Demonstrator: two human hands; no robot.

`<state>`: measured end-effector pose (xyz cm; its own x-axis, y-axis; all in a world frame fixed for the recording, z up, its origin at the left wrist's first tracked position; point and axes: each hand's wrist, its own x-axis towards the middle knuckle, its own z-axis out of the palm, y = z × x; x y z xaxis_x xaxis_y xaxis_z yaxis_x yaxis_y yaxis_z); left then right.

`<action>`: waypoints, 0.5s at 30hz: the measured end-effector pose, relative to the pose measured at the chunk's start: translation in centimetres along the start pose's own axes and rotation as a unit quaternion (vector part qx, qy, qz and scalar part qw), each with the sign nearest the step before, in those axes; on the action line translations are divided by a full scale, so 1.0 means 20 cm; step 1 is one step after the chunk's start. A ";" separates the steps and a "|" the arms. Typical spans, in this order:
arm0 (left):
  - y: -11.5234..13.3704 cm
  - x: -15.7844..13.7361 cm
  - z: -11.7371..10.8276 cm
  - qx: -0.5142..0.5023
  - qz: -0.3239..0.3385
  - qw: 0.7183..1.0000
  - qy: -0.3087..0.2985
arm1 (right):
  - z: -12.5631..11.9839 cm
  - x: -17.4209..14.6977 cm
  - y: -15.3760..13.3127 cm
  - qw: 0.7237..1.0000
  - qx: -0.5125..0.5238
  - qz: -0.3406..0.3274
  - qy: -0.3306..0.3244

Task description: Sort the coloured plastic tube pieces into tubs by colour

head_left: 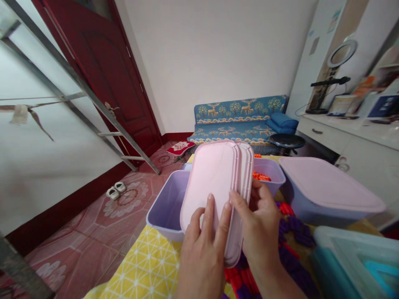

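Note:
Several pale pink plastic lids point(212, 170) are stacked slightly fanned and tilted in front of me. My right hand point(260, 224) grips their right edge, thumb on the front and the other fingers behind. My left hand point(204, 245) holds the front lid near its lower edge, with fingertips spread on its face; its thumb is not clearly visible. Behind the lids, a lavender plastic bin point(165, 211) stands at left, its visible inside bare. Another lavender bin point(274, 172) at right has orange pieces point(261, 176) in it.
A lidded bin point(330, 182) and a teal-lidded box point(358, 257) stand at right. Purple and red pieces point(296, 230) lie on the yellow patterned cloth point(149, 257). Beyond are a metal ladder point(115, 133), a blue sofa point(237, 116), a black stool point(286, 141) and a white cabinet point(324, 139).

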<state>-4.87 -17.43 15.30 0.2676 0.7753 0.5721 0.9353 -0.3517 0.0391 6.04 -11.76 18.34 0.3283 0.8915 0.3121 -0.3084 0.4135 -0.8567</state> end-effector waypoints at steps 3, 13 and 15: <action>-0.02 -0.03 -0.04 -0.054 0.061 0.997 0.007 | -0.01 0.02 -0.01 0.999 -0.006 -0.011 0.037; -0.25 -0.37 -0.21 -0.495 -0.456 0.685 0.277 | 0.26 -0.11 0.04 0.992 0.096 0.075 0.022; -0.28 -0.45 -0.24 -0.513 -0.523 0.618 0.285 | 0.36 -0.26 0.07 0.984 0.133 0.100 -0.058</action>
<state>-13.73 -24.94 13.78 -0.7582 0.6516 -0.0220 -0.1898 -0.1883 0.9636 -2.59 -14.38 18.49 0.1370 0.9689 0.2061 -0.5839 0.2471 -0.7734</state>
